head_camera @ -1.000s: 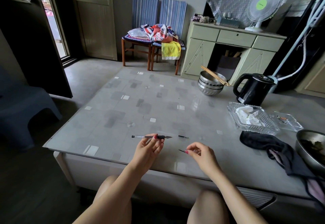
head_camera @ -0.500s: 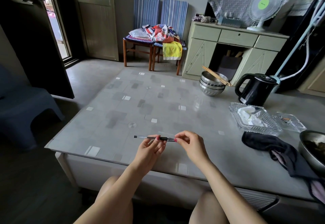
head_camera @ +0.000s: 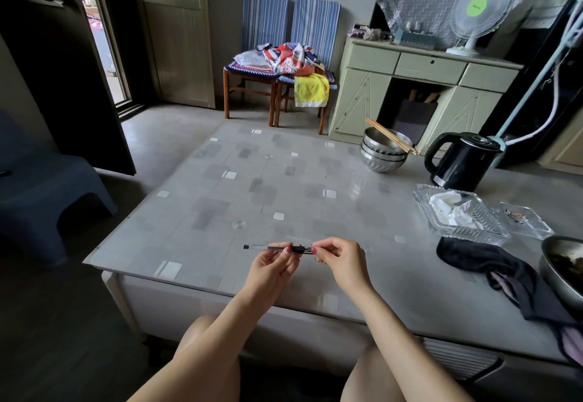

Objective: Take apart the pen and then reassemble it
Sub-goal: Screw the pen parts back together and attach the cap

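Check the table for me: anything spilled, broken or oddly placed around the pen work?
Nothing spilled or broken. Both hands, left hand and right hand, hold the pen level above the table. Only oddity: a dark cloth draped over the right edge.

Dim room: striped chairs (head_camera: pixel 290 23), green cabinet (head_camera: pixel 422 86), grey concrete floor (head_camera: pixel 170 136).

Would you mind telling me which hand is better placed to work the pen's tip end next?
The right hand: it pinches the pen at its tip end, while the left hand steadies the barrel.
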